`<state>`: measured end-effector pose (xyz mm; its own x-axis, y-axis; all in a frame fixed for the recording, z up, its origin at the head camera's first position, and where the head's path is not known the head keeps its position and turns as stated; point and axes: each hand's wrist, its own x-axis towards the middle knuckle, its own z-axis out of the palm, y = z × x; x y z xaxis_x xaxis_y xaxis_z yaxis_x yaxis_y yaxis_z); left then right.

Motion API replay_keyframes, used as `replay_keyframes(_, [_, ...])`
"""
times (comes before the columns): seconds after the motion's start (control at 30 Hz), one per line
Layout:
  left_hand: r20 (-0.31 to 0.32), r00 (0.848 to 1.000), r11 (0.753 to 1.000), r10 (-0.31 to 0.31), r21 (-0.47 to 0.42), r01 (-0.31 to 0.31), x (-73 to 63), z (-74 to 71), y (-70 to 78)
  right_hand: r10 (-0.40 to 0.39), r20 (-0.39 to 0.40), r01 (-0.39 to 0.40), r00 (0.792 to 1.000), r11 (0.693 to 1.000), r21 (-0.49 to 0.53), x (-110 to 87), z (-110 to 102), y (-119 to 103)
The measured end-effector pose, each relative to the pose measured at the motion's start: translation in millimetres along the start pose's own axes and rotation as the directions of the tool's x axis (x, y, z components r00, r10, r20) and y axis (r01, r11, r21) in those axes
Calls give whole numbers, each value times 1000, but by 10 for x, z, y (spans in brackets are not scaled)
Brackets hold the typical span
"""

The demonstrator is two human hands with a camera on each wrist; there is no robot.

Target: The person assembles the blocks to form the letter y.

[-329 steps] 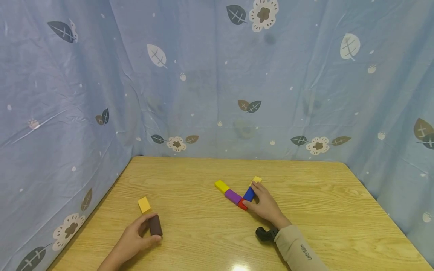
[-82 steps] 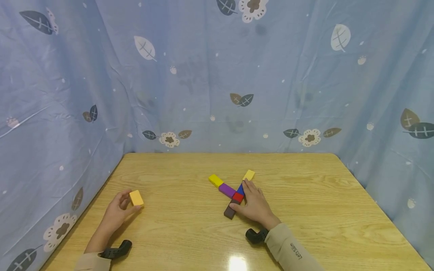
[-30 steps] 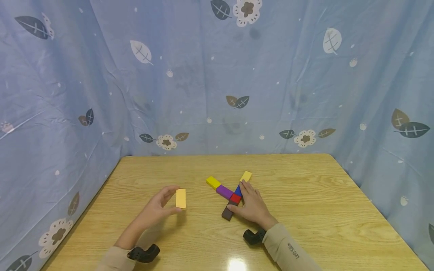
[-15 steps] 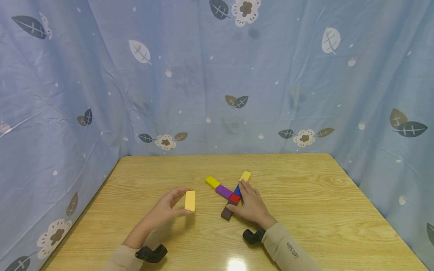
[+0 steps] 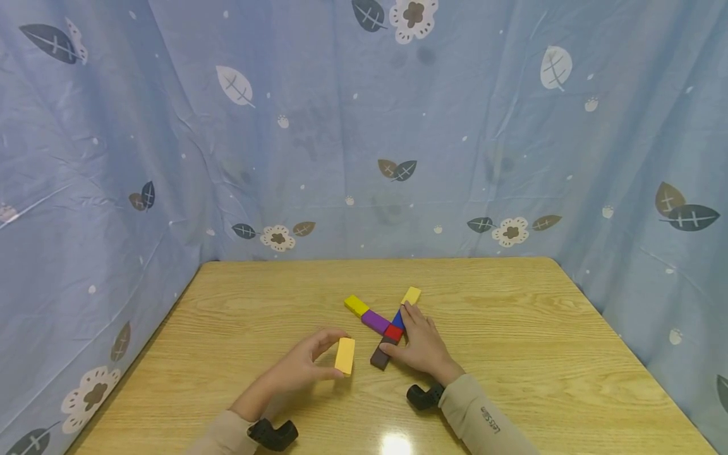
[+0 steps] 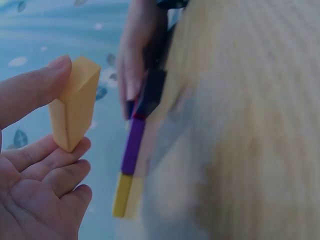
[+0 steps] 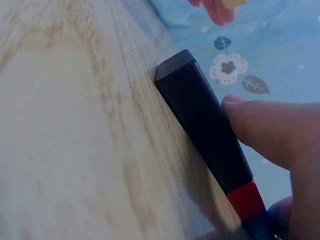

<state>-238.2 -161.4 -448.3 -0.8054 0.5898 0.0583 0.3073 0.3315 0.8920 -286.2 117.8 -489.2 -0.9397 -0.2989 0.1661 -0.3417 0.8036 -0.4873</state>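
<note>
Left hand (image 5: 296, 371) pinches an orange-yellow block (image 5: 344, 356) between thumb and fingers, held on edge just above the surface (image 5: 512, 316), near the dark brown block (image 5: 380, 356). Right hand (image 5: 421, 344) rests flat, grip released, fingers pressing the brown, red (image 5: 393, 332) and blue (image 5: 400, 320) blocks. Purple (image 5: 376, 321) and yellow (image 5: 356, 306) blocks adjoin.

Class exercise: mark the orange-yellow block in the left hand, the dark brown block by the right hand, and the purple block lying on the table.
orange-yellow block (image 5: 344, 356): head view, middle of its facing side.
dark brown block (image 7: 205, 120): right wrist view, middle of its long top face.
purple block (image 5: 376, 321): head view, centre of its top face.
</note>
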Motion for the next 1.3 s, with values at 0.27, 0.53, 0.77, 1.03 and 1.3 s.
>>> replay_keyframes(0.27, [77,997,999,-26,-17,27,65,166,-43,4,1,-4,1000,1000,-4,6,6,12])
replay_keyframes(0.53, [116,993,1000,-17,16,16,84,282,-24,2,-6,-2,1000,1000,-10,7,9,17])
replay_keyframes(0.77, [130,991,998,-34,58,27,84,332,-55,-5,-9,5,1000,1000,-1,-3,-15,-4])
replay_keyframes(1.03, [137,989,989,-53,144,33,77,358,-72,-9,-6,9,1000,1000,-1,10,-10,6])
replay_keyframes(1.3, [139,988,964,-72,265,33,82,378,-72,-6,-10,6,1000,1000,-6,7,10,24])
